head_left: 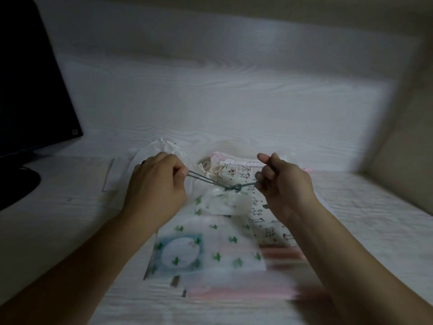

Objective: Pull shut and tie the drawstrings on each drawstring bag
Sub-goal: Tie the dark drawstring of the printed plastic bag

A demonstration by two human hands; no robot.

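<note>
**Cactus bag: cord under tension, knot formed at neck**

Your left hand (155, 181) is curled, thumb and fingers pinching two strands of the grey cord (203, 179) at approx. the fingertips. Your right hand (284, 184) is also curled, fingers closed on the other end of the same cord; the thumb sticks up and away from the grip. Cord runs taut betw. both hands, sagging slightly to a knot (235, 188) nearer the right hand.

The knot sits directly above the gathered neck of the cactus bag (225, 240). Neck is bunched and raised off the desk (70, 231); the bag's body lies flat toward you, w/ a blue square and pale circle visible through the fabric at its lower left. Lower edge is motion-blurred, detail not readable.

Other items:
- Animal-print bag (262, 221) lies flat under and to the right of the cactus bag, partly covered by it and by your right wrist. Its top hem w/ pink trim shows betw. your hands; mouth looks ungathered.
- Cream cords (210, 170) lie in a loose tangle just behind the grey cord.
- White bag (161, 146) sits behind your left hand, top gathered; whether tied, cannot tell.
- Pink-striped item (278, 254) at the near right, blurred, not identifiable.
- Dark monitor (28, 85) stands at far left on the desk.
</note>
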